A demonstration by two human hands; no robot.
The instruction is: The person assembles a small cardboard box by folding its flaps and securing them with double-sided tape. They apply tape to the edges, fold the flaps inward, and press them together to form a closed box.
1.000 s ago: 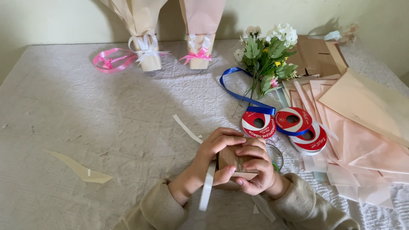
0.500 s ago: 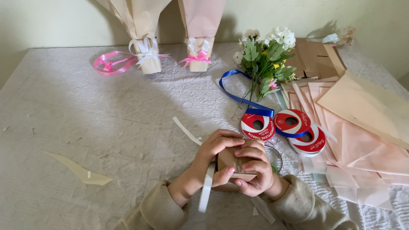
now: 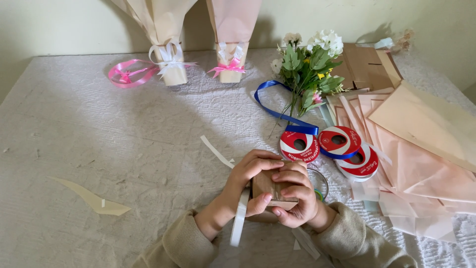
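Brown and box-shaped, a small block is held between both hands just above the near edge of the worktop, a strip of white ribbon hanging down from its left side. The left hand is curled over the block's top and left face, fingers bent and closed on it with the ribbon caught beneath; the right hand is wrapped round the right side, fingers folded across the front.

By these pictures the ribbon is probably being laid round the block. The step would be done well if the strip were kept flat and untwisted, pinned under the left thumb while tension is taken up evenly, and the block were kept square so that the band sits straight across a face rather than sliding off a corner.

The worktop is covered with a white textured cloth. Near the right hand lie red-and-white ribbon spools with a loose blue ribbon. Pale pink and cream paper sheets are spread on the right, a bunch of white flowers beyond them. Two wrapped paper cones with bows stand against a plain pale wall, a pink ribbon coil just beside them. A cream paper offcut lies apart on the left.
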